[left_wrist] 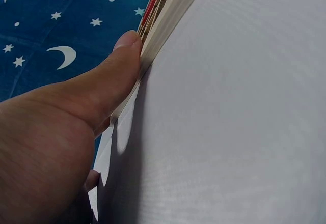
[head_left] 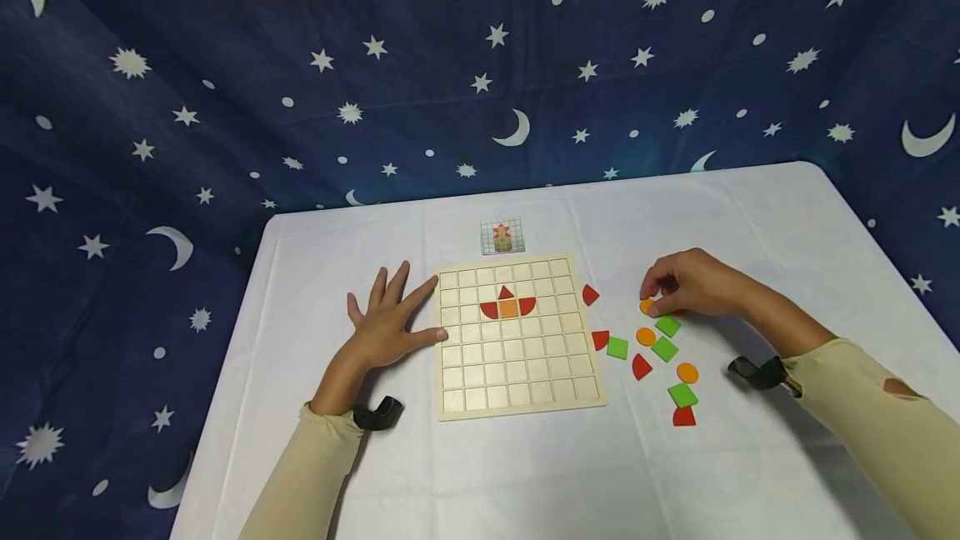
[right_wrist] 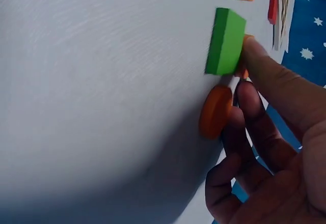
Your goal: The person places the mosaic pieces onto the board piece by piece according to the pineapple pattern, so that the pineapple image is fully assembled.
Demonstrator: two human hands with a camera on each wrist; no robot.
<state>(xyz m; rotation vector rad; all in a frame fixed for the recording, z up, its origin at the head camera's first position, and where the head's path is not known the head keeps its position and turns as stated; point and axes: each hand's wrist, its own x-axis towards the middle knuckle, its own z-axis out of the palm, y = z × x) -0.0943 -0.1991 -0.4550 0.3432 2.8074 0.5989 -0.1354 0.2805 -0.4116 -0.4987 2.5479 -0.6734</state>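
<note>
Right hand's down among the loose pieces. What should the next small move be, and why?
Probably lift the orange disc clear of the cloth: the right hand appears to pinch it, the left hand touches the board's edge, and only four pieces sit on the board, fewer than the pattern card shows.
</note>
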